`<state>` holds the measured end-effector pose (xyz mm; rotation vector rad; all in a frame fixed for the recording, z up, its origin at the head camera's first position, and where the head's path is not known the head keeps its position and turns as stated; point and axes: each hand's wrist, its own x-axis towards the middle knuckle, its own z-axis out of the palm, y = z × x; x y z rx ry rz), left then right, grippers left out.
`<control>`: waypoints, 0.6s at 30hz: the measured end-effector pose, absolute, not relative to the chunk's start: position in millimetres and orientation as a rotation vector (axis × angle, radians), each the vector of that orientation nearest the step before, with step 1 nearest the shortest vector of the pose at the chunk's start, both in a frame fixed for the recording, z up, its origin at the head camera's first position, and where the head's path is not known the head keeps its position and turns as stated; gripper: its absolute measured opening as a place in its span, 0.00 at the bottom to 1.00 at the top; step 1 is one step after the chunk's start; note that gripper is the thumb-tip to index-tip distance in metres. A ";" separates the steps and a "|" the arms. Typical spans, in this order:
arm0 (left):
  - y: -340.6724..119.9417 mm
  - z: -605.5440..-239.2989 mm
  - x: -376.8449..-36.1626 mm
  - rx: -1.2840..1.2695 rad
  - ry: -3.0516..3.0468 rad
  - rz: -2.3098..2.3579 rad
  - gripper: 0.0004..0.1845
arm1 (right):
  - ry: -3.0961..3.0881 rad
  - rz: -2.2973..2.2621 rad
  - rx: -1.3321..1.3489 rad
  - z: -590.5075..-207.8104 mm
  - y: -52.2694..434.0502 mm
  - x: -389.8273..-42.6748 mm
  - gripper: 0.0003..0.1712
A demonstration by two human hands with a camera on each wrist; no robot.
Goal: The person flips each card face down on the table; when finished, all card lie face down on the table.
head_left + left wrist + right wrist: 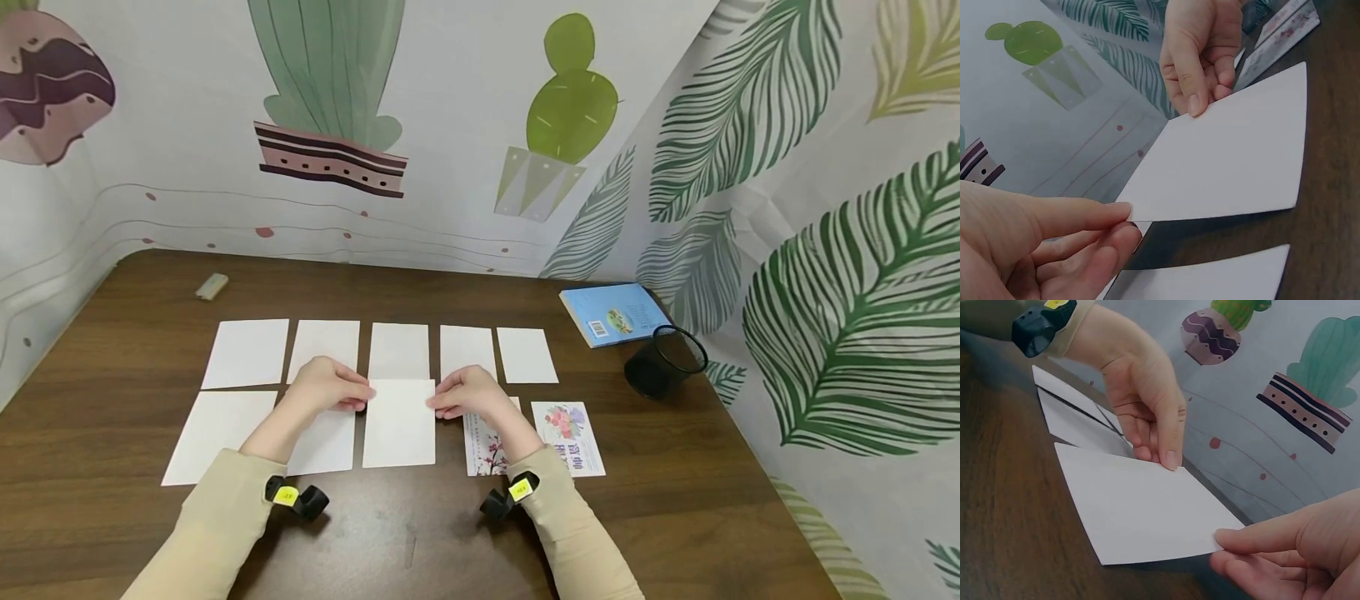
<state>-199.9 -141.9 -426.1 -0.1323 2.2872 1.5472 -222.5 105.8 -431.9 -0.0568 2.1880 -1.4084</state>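
My left hand (328, 385) and right hand (474, 392) pinch a blank white card (399, 425) between them, one at each side near its far corners. Both wrist views show thumbs on top of the card and fingers beneath, with the card tilted above the wooden table. Left of it in the front row lie two white cards, a larger one (217, 437) and one (322, 442) partly covered by my left arm. To the right are a card with printed blossoms (483, 446), partly hidden under my right forearm, and a card with printed flowers (570, 437).
Several blank white cards form a back row, from a wide one (246, 354) to a small one (527, 356). A blue book (615, 312) and a black mesh pen holder (660, 371) stand at the right edge. An eraser-like block (212, 287) lies at the back left.
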 end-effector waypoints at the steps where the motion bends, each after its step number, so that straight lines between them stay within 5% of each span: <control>1: -141.3 -426.2 -199.8 -0.144 2.295 1.538 0.15 | 2.199 -1.402 -0.047 -432.7 105.2 -222.2 0.13; 18: -139.9 -430.1 -199.9 -0.217 2.296 1.513 0.13 | 2.290 -1.352 0.012 -433.5 100.0 -218.6 0.12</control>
